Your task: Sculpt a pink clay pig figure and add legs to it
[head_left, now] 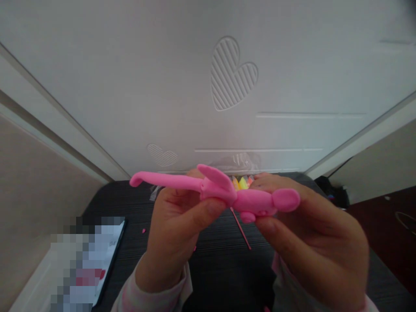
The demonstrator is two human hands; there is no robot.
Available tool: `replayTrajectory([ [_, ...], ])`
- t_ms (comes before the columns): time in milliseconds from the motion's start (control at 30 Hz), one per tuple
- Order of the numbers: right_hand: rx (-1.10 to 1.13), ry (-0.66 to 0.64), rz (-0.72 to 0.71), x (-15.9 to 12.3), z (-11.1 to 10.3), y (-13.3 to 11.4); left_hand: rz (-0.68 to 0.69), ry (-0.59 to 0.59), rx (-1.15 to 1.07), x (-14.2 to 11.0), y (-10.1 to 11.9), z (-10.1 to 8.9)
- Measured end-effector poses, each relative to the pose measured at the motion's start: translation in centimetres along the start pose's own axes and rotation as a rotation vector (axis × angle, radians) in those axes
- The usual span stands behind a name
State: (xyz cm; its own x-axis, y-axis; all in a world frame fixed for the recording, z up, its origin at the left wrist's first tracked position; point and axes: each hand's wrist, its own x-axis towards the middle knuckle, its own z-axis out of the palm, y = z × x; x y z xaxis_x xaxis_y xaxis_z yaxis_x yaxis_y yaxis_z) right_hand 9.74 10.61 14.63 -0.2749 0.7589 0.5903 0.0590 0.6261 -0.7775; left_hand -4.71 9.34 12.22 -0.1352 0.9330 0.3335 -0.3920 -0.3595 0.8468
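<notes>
A pink clay figure (253, 201) is held up level in front of me, above the dark table. Its left end is a long thin strand with a curled tip, and a pointed flap stands up near its middle. Toward the right it has a rounded body, a small ball on the underside and a flat oval end. My left hand (177, 225) pinches it below the flap, thumb in front. My right hand (320, 229) grips the body near the oval end, its thumb under the small ball. The fingers behind the figure are partly hidden.
A thin pink stick (241, 229) lies on the dark table (227, 277) beneath the figure. Behind my hands are yellow and orange pieces (242, 183) and clear plastic (240, 162). A phone (112, 249) lies at left, near a pink crumb (144, 231). A white panel (182, 86) with hearts rises behind.
</notes>
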Motion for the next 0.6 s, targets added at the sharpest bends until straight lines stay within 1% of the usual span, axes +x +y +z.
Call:
replayTrajectory([
  [133,0.007,-0.041,-0.012,0.03,-0.26,0.01,0.008,0.023,-0.005,0.01,-0.02,0.12],
  [200,-0.007,-0.029,-0.013,0.04,-0.25,0.04,0.012,0.033,0.01,0.04,-0.09,0.09],
  [300,-0.027,0.012,-0.009,0.02,-0.12,0.06,0.017,0.004,0.017,0.08,-0.2,0.06],
  [367,-0.032,0.008,0.0,0.01,-0.06,0.05,0.013,-0.012,0.019,0.12,-0.21,0.14],
  [533,-0.033,0.006,0.042,0.02,-0.02,0.09,-0.049,0.008,-0.015,0.24,-0.12,0.49],
  [600,-0.02,0.006,0.05,0.06,0.02,0.12,-0.042,0.005,-0.026,0.25,-0.13,0.48],
])
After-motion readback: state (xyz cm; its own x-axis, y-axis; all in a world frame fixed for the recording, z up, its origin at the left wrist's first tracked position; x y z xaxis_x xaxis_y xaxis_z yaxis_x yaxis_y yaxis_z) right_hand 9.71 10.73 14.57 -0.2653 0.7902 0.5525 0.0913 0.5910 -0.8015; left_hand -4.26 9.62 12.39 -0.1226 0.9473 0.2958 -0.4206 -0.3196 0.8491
